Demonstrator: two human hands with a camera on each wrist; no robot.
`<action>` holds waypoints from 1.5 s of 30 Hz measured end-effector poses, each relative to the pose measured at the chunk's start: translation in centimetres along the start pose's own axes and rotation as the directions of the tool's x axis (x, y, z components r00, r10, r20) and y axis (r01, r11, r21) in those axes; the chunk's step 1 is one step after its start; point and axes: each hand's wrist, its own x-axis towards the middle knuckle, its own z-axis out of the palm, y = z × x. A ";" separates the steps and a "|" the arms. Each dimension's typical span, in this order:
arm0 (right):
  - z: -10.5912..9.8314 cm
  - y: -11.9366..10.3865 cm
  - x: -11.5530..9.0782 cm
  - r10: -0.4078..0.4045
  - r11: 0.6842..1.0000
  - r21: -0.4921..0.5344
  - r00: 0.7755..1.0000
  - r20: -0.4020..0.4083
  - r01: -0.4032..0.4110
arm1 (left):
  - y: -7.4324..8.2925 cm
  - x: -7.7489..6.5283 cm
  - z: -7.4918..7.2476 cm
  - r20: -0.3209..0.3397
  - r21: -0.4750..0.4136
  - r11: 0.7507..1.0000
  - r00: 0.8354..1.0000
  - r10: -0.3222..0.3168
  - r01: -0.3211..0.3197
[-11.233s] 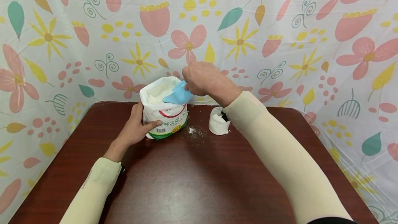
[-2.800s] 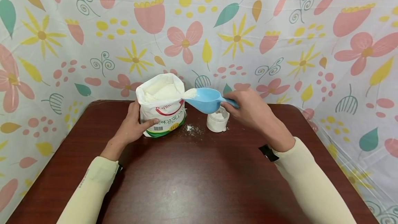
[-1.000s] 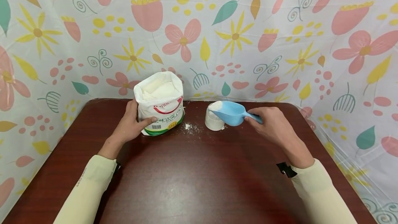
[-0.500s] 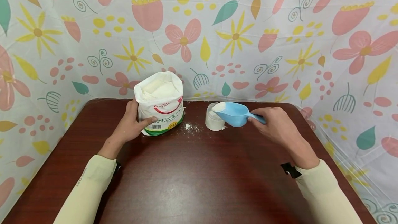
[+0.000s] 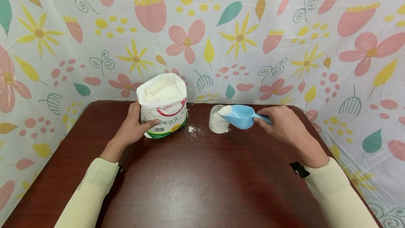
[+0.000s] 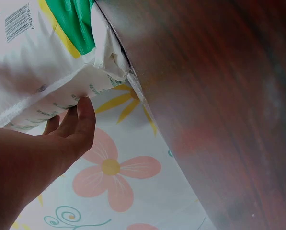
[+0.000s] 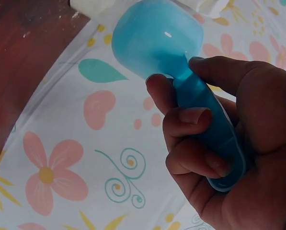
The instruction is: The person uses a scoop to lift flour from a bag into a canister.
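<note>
My left hand [image 5: 129,128] grips the side of an open white flour bag [image 5: 166,113], its thumb across the front; in the left wrist view its fingers [image 6: 85,115] lie along the bag's side. White flour [image 5: 166,92] shows in the bag's mouth. In my right hand [image 5: 283,124] is the handle of a light blue scoop [image 5: 243,118], fingers curled round it in the right wrist view. Some flour [image 5: 225,110] sits at the scoop's tip, which overlaps the mouth of a small clear jar [image 5: 218,125] with white flour in it.
Spilled flour [image 5: 193,130] dots the dark brown table [image 5: 190,175] between bag and jar, with a little more by the jar's base. A flower-printed white cloth [image 5: 186,6] hangs behind and beside the table.
Earlier my right hand dipped the scoop into the bag; it has since carried it, loaded with flour, right to the jar. In the last second the scoop shifted slightly right. My left hand stayed on the bag.
</note>
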 end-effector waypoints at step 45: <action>-3.6 -2.3 4.3 -0.104 0.977 -0.167 0.982 0.155 0.130 | 0.0 -0.2 0.0 0.010 0.037 0.997 0.998 -0.062 0.062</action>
